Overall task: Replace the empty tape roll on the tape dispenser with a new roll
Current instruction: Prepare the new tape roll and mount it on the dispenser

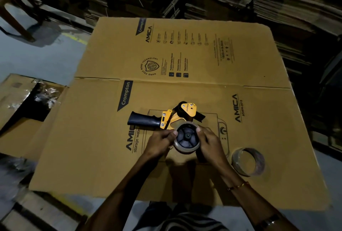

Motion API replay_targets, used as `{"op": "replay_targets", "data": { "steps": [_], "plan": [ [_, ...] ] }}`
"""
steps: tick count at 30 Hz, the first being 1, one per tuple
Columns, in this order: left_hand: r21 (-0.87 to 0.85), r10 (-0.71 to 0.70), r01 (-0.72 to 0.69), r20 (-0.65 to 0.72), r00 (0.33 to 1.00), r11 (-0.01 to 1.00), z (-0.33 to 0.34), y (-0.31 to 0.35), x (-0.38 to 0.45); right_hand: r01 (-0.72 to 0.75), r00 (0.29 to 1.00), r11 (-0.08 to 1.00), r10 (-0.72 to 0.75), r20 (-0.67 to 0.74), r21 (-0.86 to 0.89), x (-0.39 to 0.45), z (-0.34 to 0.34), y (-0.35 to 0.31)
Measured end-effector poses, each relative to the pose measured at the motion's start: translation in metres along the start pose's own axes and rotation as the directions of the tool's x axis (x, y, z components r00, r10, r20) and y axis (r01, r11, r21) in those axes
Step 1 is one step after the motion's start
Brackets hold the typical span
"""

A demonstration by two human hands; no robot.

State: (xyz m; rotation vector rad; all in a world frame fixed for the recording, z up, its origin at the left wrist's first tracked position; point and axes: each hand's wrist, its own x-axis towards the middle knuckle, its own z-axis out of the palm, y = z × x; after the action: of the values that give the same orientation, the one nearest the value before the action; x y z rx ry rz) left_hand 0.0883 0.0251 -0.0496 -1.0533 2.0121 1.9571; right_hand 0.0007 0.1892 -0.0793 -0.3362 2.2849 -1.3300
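You are in a dim store room walled with stacks of flattened cartons (288, 8), and your work surface is a large flattened cardboard box (185, 60) printed with Crompton and AMICA. On it lies the tape dispenser (164, 116) on its side, black handle pointing left, yellow frame and cutter end to the right. Your left hand (160, 142) and right hand (209, 142) close on opposite sides of the tape roll (187, 138) that sits on the dispenser's black hub; the thumbs press on its upper rim and the fingers curl round its outer wall. A second roll (248, 162), thin-walled and hollow, lies on the cardboard well to the right of your right hand, touching nothing else.
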Motion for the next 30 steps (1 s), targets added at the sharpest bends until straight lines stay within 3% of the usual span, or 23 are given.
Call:
{"op": "replay_targets", "data": {
  "steps": [5, 9, 13, 16, 20, 25, 30],
  "plan": [
    [-0.066, -0.03, 0.028, -0.034, 0.999, 0.997, 0.003, -0.002, 0.002, 0.058, 0.996, 0.979, -0.069, -0.049, -0.197, 0.004, 0.0, 0.013],
    [-0.075, -0.034, 0.03, -0.052, 0.998, 0.997, 0.006, -0.001, -0.001, 0.057, 0.998, 0.983, -0.059, -0.006, -0.176, 0.005, -0.003, 0.014],
    [0.16, 0.107, -0.093, -0.081, 0.991, 0.983, 0.005, 0.003, -0.007, 0.092, 0.993, 0.973, -0.074, 0.094, -0.211, 0.004, -0.01, 0.004],
    [0.232, 0.14, -0.114, -0.099, 0.985, 0.966, 0.005, 0.006, -0.008, 0.224, 0.956, 0.912, -0.136, 0.262, -0.343, -0.002, -0.02, -0.004],
    [0.127, 0.092, -0.077, -0.123, 0.988, 0.989, 0.005, 0.006, -0.002, 0.41, 0.906, 0.764, -0.278, 0.319, -0.498, -0.001, -0.027, -0.004],
    [-0.183, 0.036, -0.049, -0.071, 0.997, 0.982, 0.006, -0.008, 0.003, 0.302, 0.951, 0.779, -0.213, 0.222, -0.549, -0.009, -0.011, 0.001],
    [-0.115, -0.022, 0.01, -0.104, 0.994, 0.993, 0.006, -0.014, 0.011, 0.265, 0.964, 0.788, -0.195, 0.182, -0.557, -0.017, -0.005, 0.009]
  ]
}}
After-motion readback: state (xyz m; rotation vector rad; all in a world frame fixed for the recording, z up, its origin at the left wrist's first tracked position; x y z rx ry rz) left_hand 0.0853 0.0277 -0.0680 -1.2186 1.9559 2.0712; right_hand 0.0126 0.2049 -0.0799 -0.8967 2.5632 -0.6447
